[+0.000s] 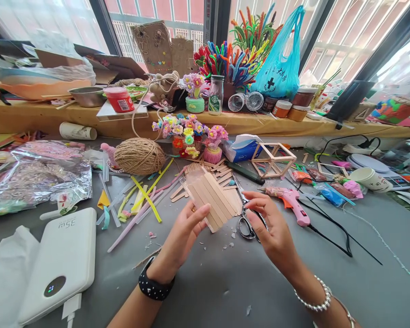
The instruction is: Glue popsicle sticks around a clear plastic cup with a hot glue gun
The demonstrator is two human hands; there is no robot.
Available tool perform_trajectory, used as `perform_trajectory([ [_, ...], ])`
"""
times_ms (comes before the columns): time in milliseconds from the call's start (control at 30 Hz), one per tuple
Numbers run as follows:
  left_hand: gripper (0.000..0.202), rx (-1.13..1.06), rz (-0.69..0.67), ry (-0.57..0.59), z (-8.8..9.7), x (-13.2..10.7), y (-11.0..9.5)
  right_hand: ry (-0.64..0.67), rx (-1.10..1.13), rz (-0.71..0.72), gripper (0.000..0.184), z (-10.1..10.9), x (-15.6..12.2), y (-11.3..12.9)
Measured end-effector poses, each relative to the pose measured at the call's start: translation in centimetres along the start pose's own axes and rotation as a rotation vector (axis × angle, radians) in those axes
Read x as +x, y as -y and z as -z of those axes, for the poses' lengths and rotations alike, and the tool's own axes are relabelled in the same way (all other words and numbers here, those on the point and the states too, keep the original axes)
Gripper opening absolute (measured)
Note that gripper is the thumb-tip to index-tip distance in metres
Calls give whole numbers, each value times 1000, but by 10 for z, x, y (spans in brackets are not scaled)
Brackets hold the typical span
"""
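Pale wooden craft sticks, laid side by side into a flat popsicle-stick panel (pixel 216 203), and that's the piece to watch. It's up off the grey bench (pixel 205 291), roughly in the middle, tilted so the sticks run about 11 to 5 o'clock. The left hand (pixel 185 234) is way nearer: it's pinched on the panel's lower-left edge, thumb flat on the front, other fingers tucked behind, so the panel sits around its 1 o'clock. From the right hand (pixel 276 232) it's over at 10 o'clock, with a clear gap between.

That right hand is half open, fingers loosely curled, thumb apart from the index. Its fingertips are right over the scissors (pixel 239 226), and honestly I can't tell if they're touching. Pink hot glue gun (pixel 299 209) is at its 2 o'clock, and loose craft sticks (pixel 224 173) lie just past the panel toward 12.
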State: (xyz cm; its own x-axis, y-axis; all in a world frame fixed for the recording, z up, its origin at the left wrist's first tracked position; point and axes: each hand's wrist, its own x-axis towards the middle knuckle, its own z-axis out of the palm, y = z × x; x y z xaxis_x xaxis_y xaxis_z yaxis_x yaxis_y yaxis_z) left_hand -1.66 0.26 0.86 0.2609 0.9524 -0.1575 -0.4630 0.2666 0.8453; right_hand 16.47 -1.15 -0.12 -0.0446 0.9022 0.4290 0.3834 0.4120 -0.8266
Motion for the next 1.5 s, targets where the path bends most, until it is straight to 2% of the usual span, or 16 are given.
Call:
perform_trajectory([
  [100,52,110,29,-4,-7,-5,2,105,157,-114,35,-5,-2,-1],
  [167,52,149,39,35,-10,-6,4,165,269,-192,45,-9,-3,-2],
  [300,49,175,67,98,-12,-7,7,267,478,-321,46,-15,-5,2],
  [467,55,181,124,174,-7,-7,3,257,604,-487,45,-14,-3,18],
  [800,53,172,79,271,-3,-4,8,229,603,-539,53,-13,-7,23],
  [1267,52,147,74,262,-4,-6,9,239,558,-529,56,-14,-9,21],
  [1500,48,151,75,252,-5,-4,10,225,582,-526,46,-14,-6,21],
])
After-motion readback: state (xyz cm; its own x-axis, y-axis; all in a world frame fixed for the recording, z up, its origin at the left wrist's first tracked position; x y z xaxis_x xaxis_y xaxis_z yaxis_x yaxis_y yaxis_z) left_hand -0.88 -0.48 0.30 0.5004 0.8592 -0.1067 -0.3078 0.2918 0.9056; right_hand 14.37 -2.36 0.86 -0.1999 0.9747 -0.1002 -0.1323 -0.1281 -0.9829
